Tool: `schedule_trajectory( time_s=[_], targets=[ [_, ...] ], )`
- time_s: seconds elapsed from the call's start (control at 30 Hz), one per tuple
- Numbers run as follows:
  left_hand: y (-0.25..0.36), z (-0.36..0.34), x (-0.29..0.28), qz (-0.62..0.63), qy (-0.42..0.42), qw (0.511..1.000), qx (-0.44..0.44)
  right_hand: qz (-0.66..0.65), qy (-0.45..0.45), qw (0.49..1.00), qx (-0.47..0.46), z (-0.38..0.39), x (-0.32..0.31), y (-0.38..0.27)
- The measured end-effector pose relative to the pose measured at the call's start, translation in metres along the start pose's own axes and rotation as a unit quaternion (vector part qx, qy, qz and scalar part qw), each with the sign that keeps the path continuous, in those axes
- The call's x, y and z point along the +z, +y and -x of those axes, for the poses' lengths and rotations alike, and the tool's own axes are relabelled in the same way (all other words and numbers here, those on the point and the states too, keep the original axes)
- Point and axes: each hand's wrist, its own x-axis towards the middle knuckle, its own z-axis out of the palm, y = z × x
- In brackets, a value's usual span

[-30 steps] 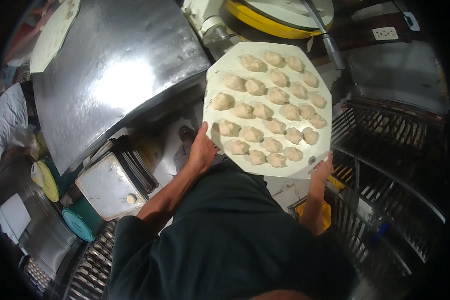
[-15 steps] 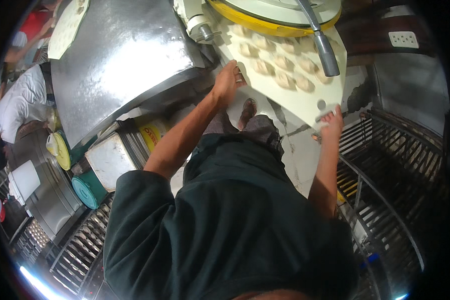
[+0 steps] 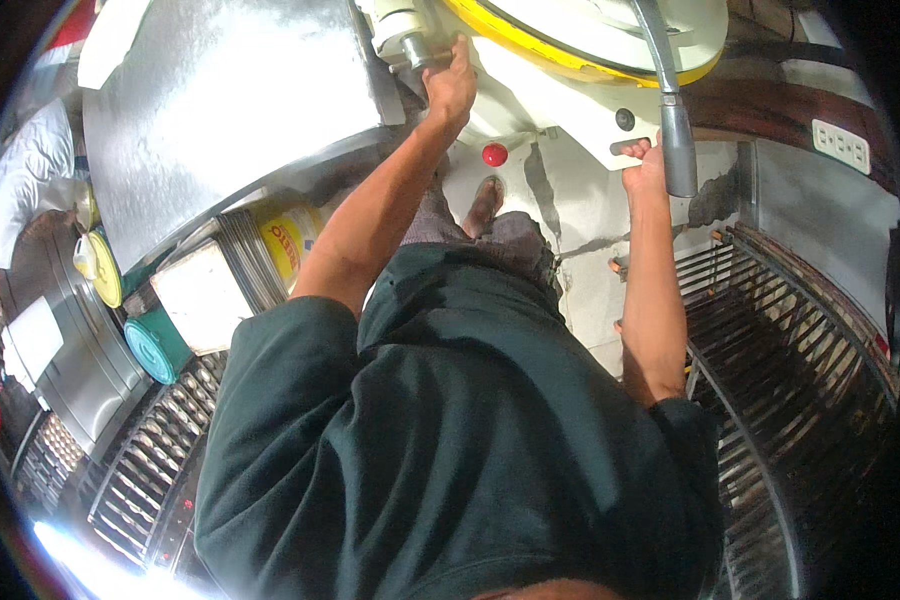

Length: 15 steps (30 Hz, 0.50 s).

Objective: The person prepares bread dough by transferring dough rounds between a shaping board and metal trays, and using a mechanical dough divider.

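Observation:
My right hand (image 3: 644,155) grips the cut-out handle at the near corner of a cream board (image 3: 600,135), which is pushed under the yellow-rimmed disc (image 3: 610,66) of a machine, hiding the dough pieces. My left hand (image 3: 450,85) is beside a metal cylinder (image 3: 413,50) at the machine's left; its fingers are partly curled, and what they grip is unclear. A grey lever (image 3: 677,145) hangs just right of my right hand. A red knob (image 3: 494,155) shows below the board, above my foot (image 3: 482,207).
A steel table (image 3: 220,110) is left, with metal trays (image 3: 250,260) and lidded buckets (image 3: 153,345) below. A person in white (image 3: 25,180) is at far left. Slatted metal racks (image 3: 790,380) stand right and lower left. A socket strip (image 3: 838,145) is on the right.
The board has moved forward under the yellow-rimmed disc, so its dough pieces have gone out of sight. Both my arms have reached forward with it, and the red knob has come into view.

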Motion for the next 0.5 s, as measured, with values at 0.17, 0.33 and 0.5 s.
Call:
schedule_trajectory(
  time_s=[0.17,0.33,0.5],
  targets=[
    [0.018,0.009,-0.002,0.031,-0.028,0.999,0.027,0.024,0.027,0.999,-0.009,0.021,0.014,0.001],
    [-0.034,-0.030,-0.018,-0.262,0.036,0.935,0.235,0.030,-0.006,0.999,-0.010,0.011,0.020,0.005],
    [0.025,0.016,0.024,0.043,-0.053,0.997,0.038,-0.025,-0.038,0.998,-0.051,-0.073,-0.066,0.007]
  ],
)
